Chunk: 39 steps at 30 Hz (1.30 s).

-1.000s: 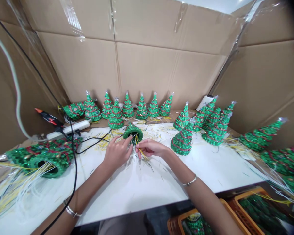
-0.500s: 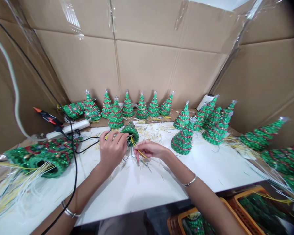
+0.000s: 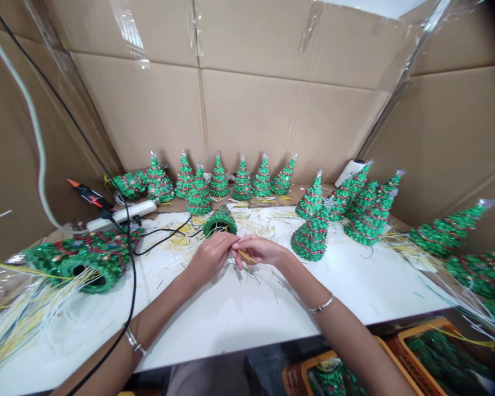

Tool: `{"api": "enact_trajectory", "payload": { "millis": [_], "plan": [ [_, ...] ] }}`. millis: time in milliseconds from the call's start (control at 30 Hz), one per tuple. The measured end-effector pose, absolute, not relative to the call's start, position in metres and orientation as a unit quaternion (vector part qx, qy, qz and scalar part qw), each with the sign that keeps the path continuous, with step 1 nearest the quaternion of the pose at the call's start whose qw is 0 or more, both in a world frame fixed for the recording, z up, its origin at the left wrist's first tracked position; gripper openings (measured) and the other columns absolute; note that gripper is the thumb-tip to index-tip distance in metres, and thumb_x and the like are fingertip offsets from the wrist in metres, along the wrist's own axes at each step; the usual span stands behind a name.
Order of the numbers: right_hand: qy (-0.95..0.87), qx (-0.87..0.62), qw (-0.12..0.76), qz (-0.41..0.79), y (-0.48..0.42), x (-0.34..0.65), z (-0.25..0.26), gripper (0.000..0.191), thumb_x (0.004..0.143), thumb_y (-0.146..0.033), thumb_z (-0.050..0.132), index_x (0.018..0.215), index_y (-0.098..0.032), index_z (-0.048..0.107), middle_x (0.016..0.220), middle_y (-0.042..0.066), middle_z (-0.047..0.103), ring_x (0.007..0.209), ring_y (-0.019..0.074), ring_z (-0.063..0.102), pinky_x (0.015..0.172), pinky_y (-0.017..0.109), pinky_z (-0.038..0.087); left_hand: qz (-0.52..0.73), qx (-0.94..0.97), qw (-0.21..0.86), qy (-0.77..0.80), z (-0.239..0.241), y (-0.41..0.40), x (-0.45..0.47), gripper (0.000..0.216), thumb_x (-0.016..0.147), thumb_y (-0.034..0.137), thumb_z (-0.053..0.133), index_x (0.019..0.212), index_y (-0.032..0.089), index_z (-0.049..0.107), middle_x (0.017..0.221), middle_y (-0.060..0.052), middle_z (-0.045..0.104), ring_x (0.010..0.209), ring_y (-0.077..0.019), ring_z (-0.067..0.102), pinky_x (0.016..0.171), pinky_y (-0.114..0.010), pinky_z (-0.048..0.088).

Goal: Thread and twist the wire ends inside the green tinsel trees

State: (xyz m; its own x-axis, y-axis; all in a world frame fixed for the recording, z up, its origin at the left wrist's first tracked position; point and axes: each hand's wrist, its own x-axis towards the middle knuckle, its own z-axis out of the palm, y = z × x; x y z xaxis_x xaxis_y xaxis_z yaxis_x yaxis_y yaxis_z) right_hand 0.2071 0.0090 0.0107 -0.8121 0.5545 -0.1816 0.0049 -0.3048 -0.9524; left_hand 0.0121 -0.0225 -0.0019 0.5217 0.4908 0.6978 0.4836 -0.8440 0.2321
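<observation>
A small green tinsel tree (image 3: 220, 221) lies tipped on the white table (image 3: 247, 313), its hollow base facing me, with thin yellow wires (image 3: 245, 254) coming out of it. My left hand (image 3: 212, 256) is closed in a pinch on those wires just in front of the tree. Touching its fingertips, my right hand (image 3: 257, 250) is also closed and pinches the same yellow wires. Both wrists wear a thin bracelet.
Several small trees (image 3: 242, 185) stand in a row along the cardboard back wall; more (image 3: 313, 236) cluster at the right. Larger trees with wire bundles (image 3: 84, 258) lie at the left. A power strip (image 3: 121, 214), black cable and a red-black tool (image 3: 88, 195) sit back left. Orange crates (image 3: 437, 352) stand below the table edge.
My left hand left the tree's base and came toward me to meet the right hand at the wires. The tree now lies free on the table.
</observation>
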Motion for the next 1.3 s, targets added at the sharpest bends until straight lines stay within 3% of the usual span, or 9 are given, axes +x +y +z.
{"api": "enact_trajectory", "payload": {
  "millis": [300, 567, 800, 900, 1000, 1100, 1200, 1300],
  "plan": [
    [-0.593, -0.085, 0.096, 0.795, 0.013, 0.215, 0.009, 0.046, 0.090, -0.048, 0.056, 0.099, -0.004, 0.066, 0.083, 0.016, 0.076, 0.030, 0.0010, 0.026, 0.034, 0.021, 0.015, 0.456, 0.843, 0.052, 0.282, -0.011, -0.012, 0.001, 0.031, 0.097, 0.016, 0.046, 0.119, 0.021, 0.067, 0.109, -0.009, 0.074, 0.104, -0.0183, 0.068, 0.091, -0.032, 0.055],
    [-0.623, -0.099, 0.073, 0.773, 0.022, 0.218, -0.001, 0.061, 0.098, -0.058, 0.037, 0.108, -0.005, 0.065, 0.098, 0.020, 0.075, 0.033, 0.0017, 0.025, 0.035, 0.021, 0.017, 0.469, 0.824, 0.043, 0.314, -0.016, -0.010, 0.000, 0.031, 0.096, 0.019, 0.048, 0.118, 0.023, 0.069, 0.111, -0.006, 0.074, 0.104, -0.0187, 0.070, 0.092, -0.032, 0.055],
    [-0.627, -0.205, 0.052, 0.750, 0.022, 0.220, 0.002, 0.067, 0.102, -0.056, 0.025, 0.096, -0.005, 0.068, 0.087, 0.018, 0.076, 0.032, 0.0029, 0.026, 0.035, 0.022, 0.018, 0.480, 0.794, 0.072, 0.367, -0.012, -0.010, -0.003, 0.032, 0.096, 0.018, 0.048, 0.121, 0.024, 0.067, 0.111, -0.006, 0.074, 0.098, -0.0173, 0.070, 0.087, -0.030, 0.055],
    [-0.610, -0.250, 0.060, 0.749, 0.022, 0.221, -0.001, 0.065, 0.100, -0.056, 0.030, 0.090, -0.005, 0.069, 0.078, 0.016, 0.075, 0.032, 0.0031, 0.027, 0.034, 0.021, 0.018, 0.481, 0.787, 0.075, 0.379, -0.010, -0.010, -0.003, 0.033, 0.095, 0.017, 0.048, 0.121, 0.025, 0.067, 0.109, -0.005, 0.075, 0.092, -0.0168, 0.071, 0.083, -0.029, 0.055],
    [-0.603, -0.279, 0.135, 0.735, 0.023, 0.218, -0.004, 0.050, 0.094, -0.052, 0.050, 0.090, -0.006, 0.069, 0.069, 0.010, 0.073, 0.032, 0.0024, 0.028, 0.034, 0.020, 0.017, 0.483, 0.786, 0.073, 0.379, -0.009, -0.012, -0.001, 0.030, 0.096, 0.020, 0.049, 0.119, 0.024, 0.067, 0.107, -0.005, 0.075, 0.089, -0.0167, 0.071, 0.080, -0.029, 0.055],
    [-0.597, -0.293, 0.286, 0.690, 0.020, 0.211, -0.004, 0.035, 0.082, -0.041, 0.070, 0.097, -0.010, 0.068, 0.065, 0.001, 0.069, 0.034, 0.0020, 0.034, 0.034, 0.018, 0.020, 0.483, 0.790, 0.072, 0.372, -0.009, -0.013, 0.001, 0.029, 0.097, 0.022, 0.047, 0.118, 0.022, 0.068, 0.109, -0.006, 0.075, 0.094, -0.0175, 0.071, 0.084, -0.029, 0.055],
    [-0.601, -0.280, 0.390, 0.638, 0.014, 0.199, -0.002, 0.038, 0.076, -0.036, 0.075, 0.106, -0.015, 0.066, 0.067, -0.003, 0.067, 0.037, 0.0025, 0.039, 0.035, 0.017, 0.027, 0.480, 0.790, 0.079, 0.374, -0.010, -0.014, 0.003, 0.029, 0.097, 0.024, 0.047, 0.116, 0.021, 0.068, 0.111, -0.006, 0.074, 0.099, -0.0184, 0.070, 0.087, -0.030, 0.055],
    [-0.614, -0.272, 0.431, 0.603, 0.007, 0.189, -0.001, 0.036, 0.075, -0.036, 0.076, 0.104, -0.016, 0.067, 0.074, -0.002, 0.066, 0.041, 0.0035, 0.044, 0.036, 0.018, 0.034, 0.481, 0.774, 0.101, 0.398, -0.011, -0.015, 0.005, 0.028, 0.098, 0.027, 0.046, 0.114, 0.022, 0.067, 0.110, -0.005, 0.074, 0.097, -0.0185, 0.071, 0.087, -0.030, 0.055]
  ]
}}
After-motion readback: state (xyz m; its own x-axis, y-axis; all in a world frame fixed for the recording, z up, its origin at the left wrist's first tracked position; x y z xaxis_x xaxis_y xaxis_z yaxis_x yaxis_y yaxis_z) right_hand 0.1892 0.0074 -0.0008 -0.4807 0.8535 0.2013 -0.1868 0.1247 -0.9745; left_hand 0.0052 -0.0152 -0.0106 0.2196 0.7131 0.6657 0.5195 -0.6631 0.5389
